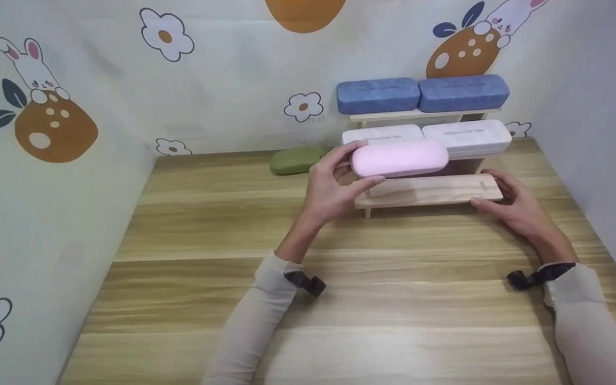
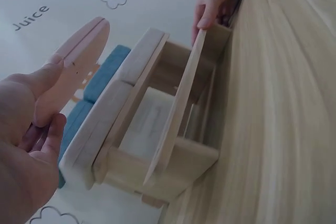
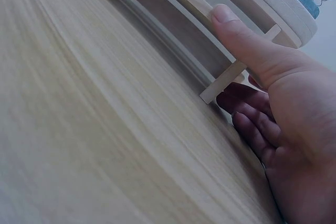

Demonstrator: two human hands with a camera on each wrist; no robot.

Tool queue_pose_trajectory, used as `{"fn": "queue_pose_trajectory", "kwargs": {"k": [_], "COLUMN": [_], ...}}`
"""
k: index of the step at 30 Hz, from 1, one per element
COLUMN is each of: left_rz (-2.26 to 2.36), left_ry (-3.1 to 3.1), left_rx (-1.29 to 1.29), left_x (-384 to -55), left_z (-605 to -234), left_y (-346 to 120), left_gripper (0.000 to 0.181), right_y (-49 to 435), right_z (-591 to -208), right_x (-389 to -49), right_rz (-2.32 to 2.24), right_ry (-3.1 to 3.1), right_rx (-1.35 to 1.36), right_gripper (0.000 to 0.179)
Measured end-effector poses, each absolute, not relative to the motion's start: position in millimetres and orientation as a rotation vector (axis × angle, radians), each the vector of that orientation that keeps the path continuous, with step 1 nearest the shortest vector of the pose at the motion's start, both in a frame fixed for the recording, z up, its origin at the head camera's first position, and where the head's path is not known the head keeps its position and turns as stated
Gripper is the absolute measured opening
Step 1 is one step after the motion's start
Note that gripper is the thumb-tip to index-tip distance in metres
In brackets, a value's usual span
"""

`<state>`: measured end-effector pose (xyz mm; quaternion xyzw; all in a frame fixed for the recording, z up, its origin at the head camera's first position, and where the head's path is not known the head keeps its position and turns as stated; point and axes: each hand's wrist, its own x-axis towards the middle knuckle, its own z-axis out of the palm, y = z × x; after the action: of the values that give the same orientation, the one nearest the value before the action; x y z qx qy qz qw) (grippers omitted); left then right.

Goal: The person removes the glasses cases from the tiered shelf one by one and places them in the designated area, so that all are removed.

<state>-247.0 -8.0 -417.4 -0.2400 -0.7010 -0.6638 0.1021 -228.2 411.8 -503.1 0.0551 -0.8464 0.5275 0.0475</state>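
Desk [image 1: 206, 299]: carries rack [image 1: 431, 190], 3 tiers. L hand [image 1: 332, 186]: raised, fingers pinching pink case [image 1: 400, 158] at L end. R hand [image 1: 522, 209]: low, fingers round rack's R end. Blue cases [image 1: 464, 93], x2: top tier. White cases [image 1: 467, 138], x2: mid. Green case [image 1: 294, 161]: L of rack. Pink case: above btm tier, long axis L–R.

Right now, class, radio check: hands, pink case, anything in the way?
Left hand holding pink case above bottom tier. Right hand gripping that tier's right end. White cases behind; no obstruction seen below pink case.
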Motion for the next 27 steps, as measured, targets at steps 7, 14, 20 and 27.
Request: {"fn": "queue_pose_trajectory", "kwargs": {"k": [7, 14, 20, 27], "left_rz": [-1.916, -1.895, -1.926, -1.979], "left_ry": [-2.010, -2.003, -1.973, -1.905], "left_rx": [-0.648, -0.577, -0.501, -0.415], "left_x": [-252.8, -256.7, -261.6, -269.5], "left_z": [-413.7, -414.9, -414.3, -411.8], "left_y": [-43.3, -71.7, -95.2, -120.8], "left_gripper": [0.069, 0.069, 0.068, 0.069], "right_y": [414.3, 414.2, 412.7, 413.0], "right_z": [-503.3, -503.6, -504.4, -504.6], "right_x": [-227.3, -228.1, -229.0, -229.4], "right_rz": [1.593, 1.574, 1.573, 1.587], "right_ry": [-2.576, -2.604, -2.602, -2.610], "right_rx": [0.192, 0.142, 0.141, 0.150], "right_gripper": [0.074, 0.074, 0.074, 0.074]}}
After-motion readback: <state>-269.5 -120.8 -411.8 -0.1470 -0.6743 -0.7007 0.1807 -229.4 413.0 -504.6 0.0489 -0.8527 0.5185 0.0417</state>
